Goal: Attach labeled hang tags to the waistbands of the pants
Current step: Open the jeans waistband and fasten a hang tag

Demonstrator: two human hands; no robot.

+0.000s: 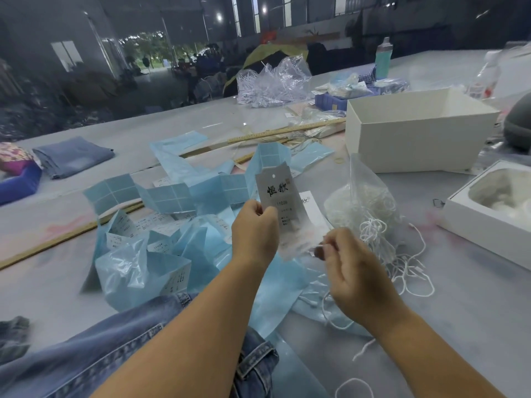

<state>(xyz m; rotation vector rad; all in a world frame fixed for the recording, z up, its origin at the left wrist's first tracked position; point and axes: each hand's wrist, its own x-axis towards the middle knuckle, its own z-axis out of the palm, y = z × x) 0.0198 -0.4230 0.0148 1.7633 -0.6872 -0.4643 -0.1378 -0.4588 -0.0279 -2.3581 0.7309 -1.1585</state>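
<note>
— Why hold the hang tag [283, 202] up like that, mid-frame?

— My left hand [254, 231] pinches its left edge so the printed face and the punched hole at the top stay toward me. My right hand [349, 271] has curled fingers nipping something small at the tag's lower corner; it's blurred, possibly a label or a string end, I can't tell.

— And the pants [120, 349]?

— Bottom left of the frame, under my forearms, close for tagging.

— The strings?

— The bag of white loops [370, 214] sits right of centre, beside my right hand. Blue backing sheets [161, 248] pile left of centre.
</note>
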